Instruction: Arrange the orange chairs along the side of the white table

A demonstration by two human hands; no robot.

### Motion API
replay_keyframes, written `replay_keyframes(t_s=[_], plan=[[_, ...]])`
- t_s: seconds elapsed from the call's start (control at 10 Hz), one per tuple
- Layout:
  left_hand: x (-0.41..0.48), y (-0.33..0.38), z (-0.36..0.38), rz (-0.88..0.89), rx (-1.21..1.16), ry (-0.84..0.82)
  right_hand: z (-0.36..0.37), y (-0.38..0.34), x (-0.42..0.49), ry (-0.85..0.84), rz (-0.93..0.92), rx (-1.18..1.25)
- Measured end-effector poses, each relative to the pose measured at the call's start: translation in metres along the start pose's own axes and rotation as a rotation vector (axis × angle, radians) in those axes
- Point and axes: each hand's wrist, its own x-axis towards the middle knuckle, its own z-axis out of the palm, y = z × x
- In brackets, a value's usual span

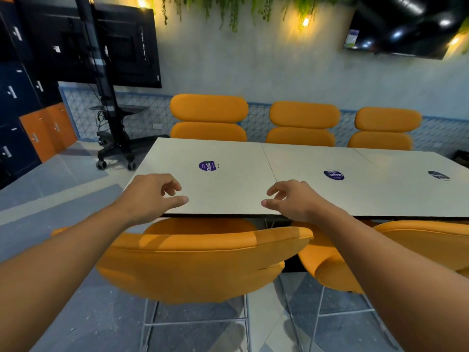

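A long white table (243, 189) made of joined panels runs across the middle. Directly below me an orange chair (198, 262) on thin metal legs stands at the table's near edge, its seat tucked under. A second orange chair (330, 270) stands to its right, also at the near edge. Three more orange chairs (208, 118) line the far side. My left hand (152, 194) hovers over the table's near left corner, fingers loosely curled and apart, holding nothing. My right hand (291, 199) hovers beside it above the near edge, also holding nothing.
A black wheeled stand (114, 148) carrying a large dark screen (106, 41) stands on the tiled floor left of the table. Dark blue and orange cabinets (33, 118) line the left wall. Round purple stickers (208, 165) lie on the tabletop.
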Motion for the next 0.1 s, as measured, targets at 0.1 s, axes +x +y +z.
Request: replay_keyframes(t_s=[0.1], plan=[[0.0135, 0.0186, -0.0193, 0.010, -0.012, 0.057, -0.0271, -0.0082, 0.0058, 0.050, 0.000, -0.007]])
